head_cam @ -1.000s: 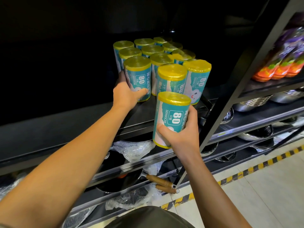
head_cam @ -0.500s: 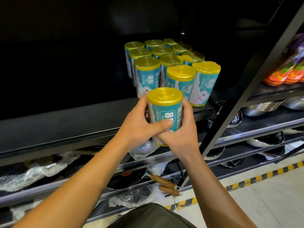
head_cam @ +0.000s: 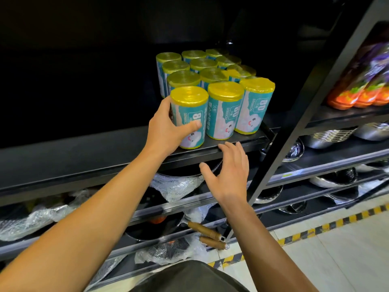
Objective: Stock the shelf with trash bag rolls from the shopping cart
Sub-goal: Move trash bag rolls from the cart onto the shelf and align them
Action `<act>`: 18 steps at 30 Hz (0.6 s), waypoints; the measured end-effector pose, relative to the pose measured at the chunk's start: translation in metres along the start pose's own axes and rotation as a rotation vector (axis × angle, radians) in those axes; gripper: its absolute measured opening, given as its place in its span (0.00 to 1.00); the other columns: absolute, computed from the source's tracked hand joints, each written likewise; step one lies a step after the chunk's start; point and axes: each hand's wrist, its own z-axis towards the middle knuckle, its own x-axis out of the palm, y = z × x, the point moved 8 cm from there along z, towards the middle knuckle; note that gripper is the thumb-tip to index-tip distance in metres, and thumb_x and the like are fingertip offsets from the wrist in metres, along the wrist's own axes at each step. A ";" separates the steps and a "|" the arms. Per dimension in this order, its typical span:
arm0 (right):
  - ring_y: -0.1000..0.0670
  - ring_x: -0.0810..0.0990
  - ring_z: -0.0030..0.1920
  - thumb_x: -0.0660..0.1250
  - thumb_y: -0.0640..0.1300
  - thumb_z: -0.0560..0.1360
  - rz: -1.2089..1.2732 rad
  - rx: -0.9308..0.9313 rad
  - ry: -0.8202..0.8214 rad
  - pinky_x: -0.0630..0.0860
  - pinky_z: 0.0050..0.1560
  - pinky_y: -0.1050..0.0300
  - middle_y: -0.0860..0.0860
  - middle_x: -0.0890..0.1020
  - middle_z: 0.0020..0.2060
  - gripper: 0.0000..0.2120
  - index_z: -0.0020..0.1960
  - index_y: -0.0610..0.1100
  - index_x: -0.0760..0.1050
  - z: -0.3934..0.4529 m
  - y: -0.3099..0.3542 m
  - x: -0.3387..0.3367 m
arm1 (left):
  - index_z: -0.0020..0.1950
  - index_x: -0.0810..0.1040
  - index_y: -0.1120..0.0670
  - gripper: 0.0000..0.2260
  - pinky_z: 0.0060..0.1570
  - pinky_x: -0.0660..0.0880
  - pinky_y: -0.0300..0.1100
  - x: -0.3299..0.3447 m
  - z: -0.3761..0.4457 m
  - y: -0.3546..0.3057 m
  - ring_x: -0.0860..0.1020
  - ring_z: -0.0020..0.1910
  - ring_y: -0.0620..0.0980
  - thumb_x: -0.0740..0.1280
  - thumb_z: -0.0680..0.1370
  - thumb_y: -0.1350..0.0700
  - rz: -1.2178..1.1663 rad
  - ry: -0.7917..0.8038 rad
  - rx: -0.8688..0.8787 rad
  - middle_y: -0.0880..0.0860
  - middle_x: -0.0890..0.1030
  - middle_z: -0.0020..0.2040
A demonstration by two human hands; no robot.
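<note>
Several teal trash bag rolls with yellow tops point(head_cam: 212, 74) stand in rows on the black shelf point(head_cam: 105, 144). At the front left of the group stands one more roll point(head_cam: 190, 110), upright at the shelf's front edge. My left hand point(head_cam: 168, 127) grips this roll, thumb across its label and fingers behind it. My right hand point(head_cam: 229, 171) hovers just below the shelf's front edge with fingers spread, holding nothing. The shopping cart is out of view.
Lower shelves hold bubble-wrapped pans point(head_cam: 179, 186) with wooden handles point(head_cam: 202, 228). A black upright post point(head_cam: 294, 127) separates this bay from the right bay with steel bowls point(head_cam: 328, 138) and orange-purple packs point(head_cam: 362, 89). The shelf left of the rolls is dark and bare. Tiled floor with yellow-black tape point(head_cam: 315, 230) lies at lower right.
The roll held in both hands went up and forward onto the shelf's front left corner of the group. My right hand let go and dropped back; my left hand stays on the roll.
</note>
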 end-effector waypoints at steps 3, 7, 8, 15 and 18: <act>0.47 0.48 0.81 0.71 0.53 0.76 -0.058 -0.040 0.021 0.47 0.80 0.42 0.48 0.64 0.77 0.33 0.76 0.42 0.65 -0.004 -0.005 0.005 | 0.71 0.69 0.50 0.33 0.48 0.71 0.22 0.005 0.002 -0.001 0.76 0.50 0.31 0.79 0.69 0.53 0.047 0.004 0.020 0.42 0.77 0.58; 0.49 0.45 0.81 0.70 0.54 0.77 -0.055 -0.030 0.029 0.46 0.80 0.44 0.48 0.61 0.79 0.34 0.77 0.42 0.63 -0.006 -0.002 0.005 | 0.71 0.69 0.52 0.33 0.51 0.64 0.17 0.005 0.003 -0.004 0.69 0.57 0.43 0.79 0.69 0.52 0.155 -0.072 0.077 0.50 0.66 0.60; 0.49 0.45 0.81 0.70 0.54 0.77 -0.055 -0.029 0.031 0.47 0.80 0.44 0.48 0.60 0.79 0.34 0.77 0.42 0.63 -0.006 -0.001 0.005 | 0.71 0.69 0.52 0.33 0.51 0.63 0.17 0.005 0.004 -0.004 0.68 0.57 0.44 0.79 0.69 0.52 0.171 -0.080 0.079 0.50 0.64 0.59; 0.48 0.45 0.81 0.69 0.54 0.77 -0.078 -0.029 0.027 0.46 0.80 0.45 0.49 0.60 0.79 0.35 0.78 0.42 0.62 -0.008 0.001 0.003 | 0.71 0.69 0.50 0.33 0.50 0.66 0.22 0.005 0.001 -0.004 0.72 0.56 0.43 0.79 0.69 0.50 0.174 -0.088 0.075 0.48 0.70 0.58; 0.48 0.45 0.81 0.69 0.55 0.77 -0.090 -0.025 0.034 0.47 0.80 0.45 0.49 0.59 0.79 0.35 0.78 0.42 0.61 -0.008 0.002 0.002 | 0.70 0.69 0.49 0.34 0.57 0.75 0.40 0.010 -0.006 0.009 0.75 0.58 0.47 0.79 0.67 0.48 0.198 -0.029 0.036 0.48 0.72 0.59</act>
